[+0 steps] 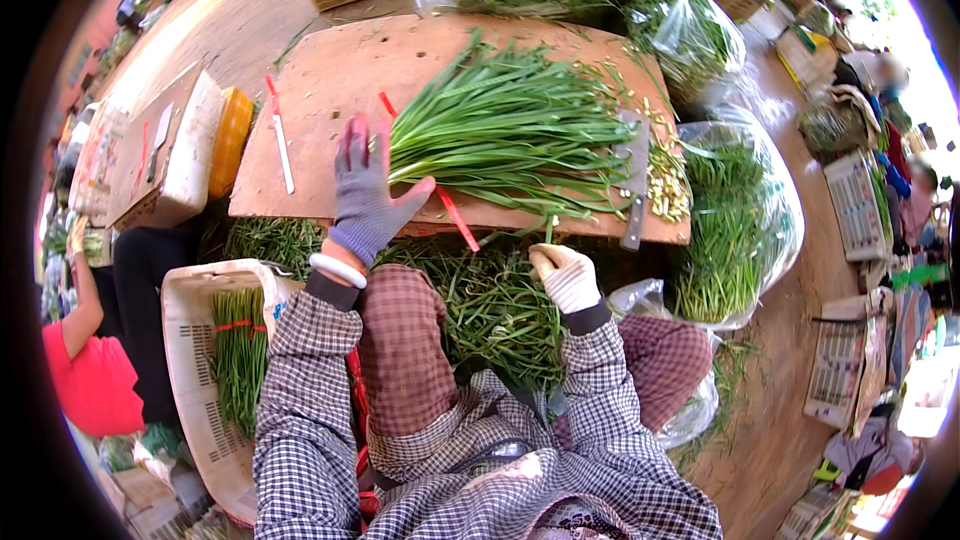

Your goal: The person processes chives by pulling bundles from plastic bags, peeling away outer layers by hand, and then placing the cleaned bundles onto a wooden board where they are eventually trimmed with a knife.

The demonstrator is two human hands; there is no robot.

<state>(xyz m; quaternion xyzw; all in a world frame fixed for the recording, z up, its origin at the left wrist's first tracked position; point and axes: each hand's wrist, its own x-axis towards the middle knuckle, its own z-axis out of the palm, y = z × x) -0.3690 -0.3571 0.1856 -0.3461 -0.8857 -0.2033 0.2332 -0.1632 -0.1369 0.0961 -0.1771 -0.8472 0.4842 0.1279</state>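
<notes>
Green leafy stalks, likely garlic chives (502,135), lie in a loose heap on a wooden board (315,75). My left hand (371,191), in a grey knit glove with pinkish fingertips, has its fingers spread against the pale ends of the heap. A red strip (457,219) runs out from under the stalks beside my thumb. My right hand (566,276), in a white glove, is below the board's near edge with curled fingers, by a thin green leaf; whether it grips it is unclear. A cleaver (636,180) lies at the right among cut pale stalk ends (667,180).
A red and white strip (280,136) lies on the board's left. Loose leaves (502,307) fill the space between my knees. A white plastic basket (180,300) at left holds a tied bundle (240,360). Bagged greens (720,240) stand right. A co-worker in red (94,375) sits left.
</notes>
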